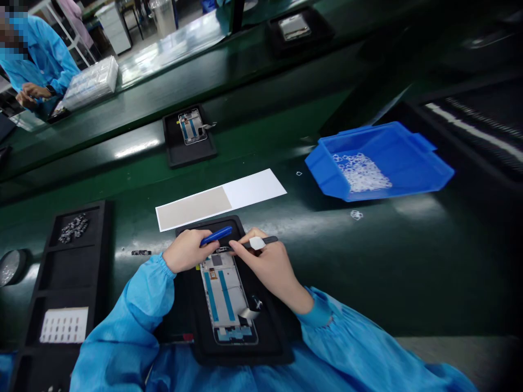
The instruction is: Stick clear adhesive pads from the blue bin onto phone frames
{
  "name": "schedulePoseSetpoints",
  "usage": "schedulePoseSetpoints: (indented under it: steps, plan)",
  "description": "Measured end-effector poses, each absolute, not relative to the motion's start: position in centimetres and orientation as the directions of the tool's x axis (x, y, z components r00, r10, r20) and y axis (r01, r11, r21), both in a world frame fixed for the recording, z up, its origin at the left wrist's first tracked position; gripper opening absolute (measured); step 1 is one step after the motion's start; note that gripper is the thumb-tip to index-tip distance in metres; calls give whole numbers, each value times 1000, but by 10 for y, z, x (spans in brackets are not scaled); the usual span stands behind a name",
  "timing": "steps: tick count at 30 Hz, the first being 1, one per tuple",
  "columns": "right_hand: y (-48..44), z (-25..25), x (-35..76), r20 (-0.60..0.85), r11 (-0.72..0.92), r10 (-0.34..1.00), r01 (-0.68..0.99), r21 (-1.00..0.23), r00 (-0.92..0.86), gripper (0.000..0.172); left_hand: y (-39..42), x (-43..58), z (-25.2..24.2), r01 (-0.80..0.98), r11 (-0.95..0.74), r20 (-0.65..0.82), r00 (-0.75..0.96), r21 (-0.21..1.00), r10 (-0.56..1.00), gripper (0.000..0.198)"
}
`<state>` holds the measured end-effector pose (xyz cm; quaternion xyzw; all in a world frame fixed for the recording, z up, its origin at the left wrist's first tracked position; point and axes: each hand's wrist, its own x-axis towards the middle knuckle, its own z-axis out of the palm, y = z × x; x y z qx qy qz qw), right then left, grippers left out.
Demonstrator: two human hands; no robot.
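A phone frame (pixel 225 299) with two blue strips lies in a black foam tray (pixel 269 342) in front of me, a silvery flex piece sticking out near its lower right. At its upper end my left hand (pixel 188 251) is closed around a blue pen-like tool (pixel 216 236), fingertips close to the frame's top edge. From the right, my right hand (pixel 273 268) grips dark tweezers (pixel 270 239) with a white wrap, their tips near the same edge. A small dark part (pixel 223 249) shows between the hands; whether either hand touches it, I cannot tell.
Beyond the tray lies a white and beige card (pixel 255 188). A blue bin (pixel 417 163) of small white frames stands right; a compartment tray (pixel 100 256) with small parts is left. Another phone frame (pixel 191 126) sits farther back. A co-worker (pixel 41 60) is far left.
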<state>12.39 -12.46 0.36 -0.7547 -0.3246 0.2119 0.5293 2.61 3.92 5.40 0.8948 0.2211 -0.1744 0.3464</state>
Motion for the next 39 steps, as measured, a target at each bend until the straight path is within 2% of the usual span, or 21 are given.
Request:
schedulePoseSetpoints:
  steps: [11,16,19,25,30,39]
  plan:
    - [-125,3,123,25,-246,712,283,-927,702,27,40,24,50,495,-671,-442,856,552,268,21]
    - [-125,3,123,31,-249,713,294,-923,701,28,38,23,51,494,-686,-451,853,534,263,14]
    - [-124,4,123,38,-251,715,307,-918,698,29,35,25,53,504,-722,-469,839,474,277,13]
    - [-128,5,123,79,-222,723,339,-914,686,27,32,36,61,492,-826,-532,794,275,295,16]
    - [-132,4,124,72,-190,722,298,-935,688,28,31,38,65,482,-840,-560,779,248,282,19]
    - [-129,9,122,166,-165,748,421,-892,643,25,29,36,67,497,-834,-565,770,239,297,17]
